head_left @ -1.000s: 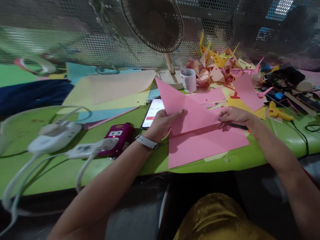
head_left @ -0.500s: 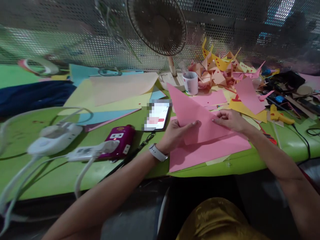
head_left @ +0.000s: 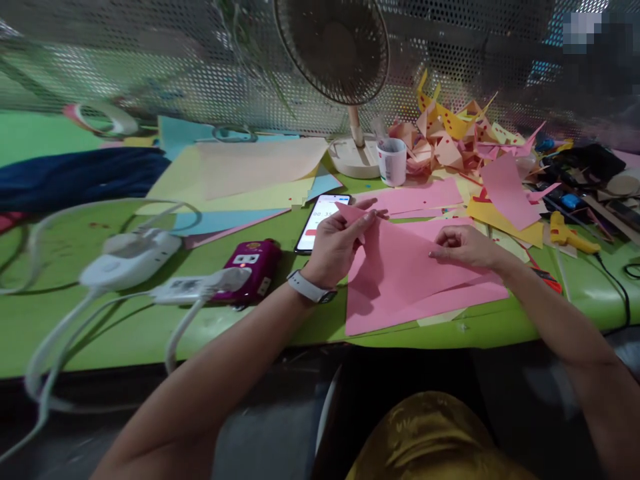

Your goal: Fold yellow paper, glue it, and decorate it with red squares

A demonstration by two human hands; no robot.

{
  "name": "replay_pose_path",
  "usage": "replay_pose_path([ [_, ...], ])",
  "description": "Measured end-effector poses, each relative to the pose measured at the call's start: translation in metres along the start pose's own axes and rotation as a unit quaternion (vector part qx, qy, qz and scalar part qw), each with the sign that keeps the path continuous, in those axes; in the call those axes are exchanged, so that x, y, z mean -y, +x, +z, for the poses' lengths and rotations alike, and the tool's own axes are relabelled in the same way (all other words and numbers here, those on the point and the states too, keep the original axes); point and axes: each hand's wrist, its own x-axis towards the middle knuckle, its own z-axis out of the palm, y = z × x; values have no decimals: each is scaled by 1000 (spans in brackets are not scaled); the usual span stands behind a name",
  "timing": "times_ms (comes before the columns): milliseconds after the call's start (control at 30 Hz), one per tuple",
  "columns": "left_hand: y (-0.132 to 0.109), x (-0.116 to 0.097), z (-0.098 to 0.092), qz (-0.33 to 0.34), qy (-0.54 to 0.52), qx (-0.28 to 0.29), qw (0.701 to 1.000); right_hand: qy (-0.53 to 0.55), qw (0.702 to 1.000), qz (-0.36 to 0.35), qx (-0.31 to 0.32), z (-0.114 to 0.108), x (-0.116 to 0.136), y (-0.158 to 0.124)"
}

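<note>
A folded pink paper (head_left: 405,257) is held a little above a flat pink sheet (head_left: 373,317) at the table's front edge. My left hand (head_left: 336,243), with a watch on its wrist, pinches the upper left part of the folded paper between thumb and fingers. Thumb and curled fingers of my right hand (head_left: 463,247) grip its right side. Just behind my left hand lies a phone (head_left: 310,223) with a lit screen, partly covered by the hand.
Left of my hands sit a purple socket box (head_left: 260,267) and a white power strip (head_left: 130,260) with cables. Behind stand a fan (head_left: 333,50) and a white cup (head_left: 393,162). Cut paper pieces (head_left: 450,127) are heaped at the back right, near a yellow glue gun (head_left: 570,235).
My left hand has moved up along the folded paper to its upper corner, now partly covering the phone. The raised pink point has come down. The view has shifted slightly.
</note>
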Motion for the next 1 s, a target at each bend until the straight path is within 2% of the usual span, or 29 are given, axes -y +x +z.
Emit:
replay_pose_path([
  [200,-2,0,3,-3,9,-33,999,-18,1000,-14,-13,2,-4,4],
  [467,-2,-4,7,-35,-10,-70,997,7,1000,-3,20,-7,-1,4],
  [633,3,-4,3,-34,2,-123,992,-5,999,1,53,-7,3,4],
  [800,7,-3,-1,1,18,-102,995,-33,998,-5,44,-10,-1,3],
  [1000,10,-7,-7,23,105,-101,989,-44,998,-22,41,-17,-2,3],
])
